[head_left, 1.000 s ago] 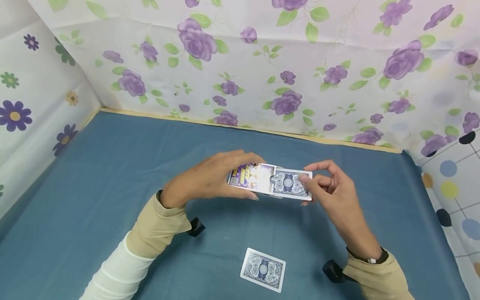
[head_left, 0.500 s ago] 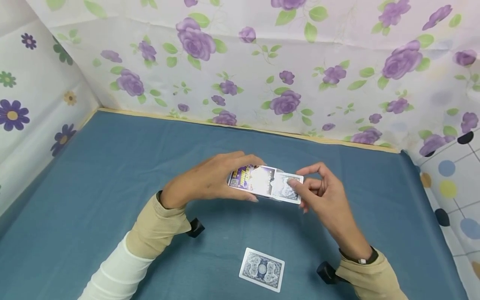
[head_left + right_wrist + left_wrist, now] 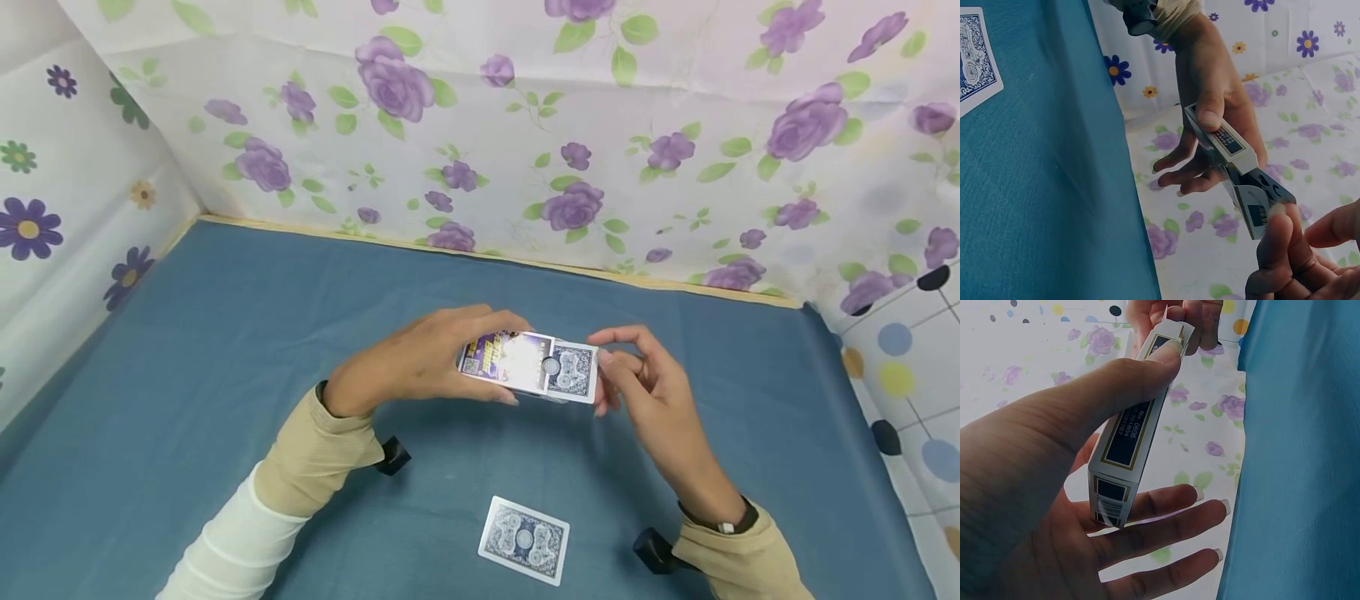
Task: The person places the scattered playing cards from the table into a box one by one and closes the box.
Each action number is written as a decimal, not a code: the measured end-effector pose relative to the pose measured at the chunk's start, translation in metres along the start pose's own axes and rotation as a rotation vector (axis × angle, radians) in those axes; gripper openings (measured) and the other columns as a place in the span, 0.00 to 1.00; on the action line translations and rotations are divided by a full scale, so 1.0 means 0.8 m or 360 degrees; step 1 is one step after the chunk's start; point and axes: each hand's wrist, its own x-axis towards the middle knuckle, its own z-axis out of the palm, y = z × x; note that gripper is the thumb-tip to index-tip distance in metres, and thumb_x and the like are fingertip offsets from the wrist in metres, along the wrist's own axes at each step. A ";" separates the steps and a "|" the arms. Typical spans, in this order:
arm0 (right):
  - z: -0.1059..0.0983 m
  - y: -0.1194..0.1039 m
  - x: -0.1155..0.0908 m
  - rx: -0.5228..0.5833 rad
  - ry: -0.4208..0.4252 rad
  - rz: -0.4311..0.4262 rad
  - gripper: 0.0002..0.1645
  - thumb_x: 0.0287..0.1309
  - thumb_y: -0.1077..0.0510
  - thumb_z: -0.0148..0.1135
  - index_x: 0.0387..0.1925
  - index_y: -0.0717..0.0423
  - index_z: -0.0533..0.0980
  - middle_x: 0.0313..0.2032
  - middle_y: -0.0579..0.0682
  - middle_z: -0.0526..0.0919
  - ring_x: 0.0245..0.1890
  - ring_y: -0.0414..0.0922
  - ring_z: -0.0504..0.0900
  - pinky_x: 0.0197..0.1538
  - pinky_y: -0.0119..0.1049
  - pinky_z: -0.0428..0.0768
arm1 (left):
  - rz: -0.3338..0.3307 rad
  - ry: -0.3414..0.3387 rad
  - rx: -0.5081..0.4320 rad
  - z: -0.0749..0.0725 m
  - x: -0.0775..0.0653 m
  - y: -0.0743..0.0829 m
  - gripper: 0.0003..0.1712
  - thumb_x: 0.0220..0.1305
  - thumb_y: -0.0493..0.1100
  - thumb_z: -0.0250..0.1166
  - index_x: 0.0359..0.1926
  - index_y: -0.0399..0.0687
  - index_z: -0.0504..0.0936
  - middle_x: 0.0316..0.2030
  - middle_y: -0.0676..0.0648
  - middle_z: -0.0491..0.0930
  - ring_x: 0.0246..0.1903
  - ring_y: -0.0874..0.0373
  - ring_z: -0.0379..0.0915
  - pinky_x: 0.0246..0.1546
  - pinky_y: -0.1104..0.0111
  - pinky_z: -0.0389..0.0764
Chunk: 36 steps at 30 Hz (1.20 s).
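Note:
My left hand holds a white and purple playing-card box between thumb and fingers, above the table. Out of the box's right end sticks a blue-backed playing card, its left part hidden inside. My right hand pinches the card's outer edge with thumb and fingertips. In the left wrist view the narrow side of the box shows dark panels, and its lower end carries a barcode. An open end flap hangs beside the right fingertips in the right wrist view.
Another blue-backed playing card lies face down on the blue tablecloth, nearer the person. A floral sheet rises behind the table's far edge. Black wrist mounts sit by the sleeves.
The playing card has slid left, deeper into the box, so less of it sticks out. My right hand has moved left with it; the left hand stays nearly still.

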 end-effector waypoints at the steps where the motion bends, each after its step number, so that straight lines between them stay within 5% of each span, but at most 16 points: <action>1: -0.001 0.000 -0.001 0.0001 -0.0007 -0.0006 0.17 0.72 0.57 0.52 0.57 0.59 0.70 0.21 0.58 0.76 0.20 0.55 0.76 0.27 0.37 0.72 | 0.0005 0.0002 0.0003 0.000 0.001 0.000 0.37 0.53 0.63 0.71 0.64 0.64 0.73 0.38 0.60 0.73 0.32 0.65 0.69 0.31 0.69 0.74; 21: 0.007 0.007 0.000 0.0021 -0.0104 0.0013 0.20 0.68 0.59 0.58 0.58 0.59 0.68 0.25 0.58 0.79 0.21 0.54 0.77 0.27 0.39 0.80 | 0.0012 -0.0044 0.0014 0.005 0.004 0.000 0.37 0.53 0.64 0.71 0.64 0.66 0.72 0.37 0.60 0.72 0.31 0.66 0.68 0.30 0.69 0.73; 36: 0.008 0.009 0.001 -0.0062 -0.0237 0.0109 0.23 0.69 0.55 0.58 0.62 0.54 0.66 0.24 0.58 0.75 0.22 0.52 0.77 0.26 0.40 0.75 | 0.0007 -0.0035 0.0007 0.004 0.004 -0.001 0.37 0.54 0.64 0.70 0.64 0.65 0.72 0.37 0.60 0.72 0.30 0.65 0.68 0.30 0.69 0.73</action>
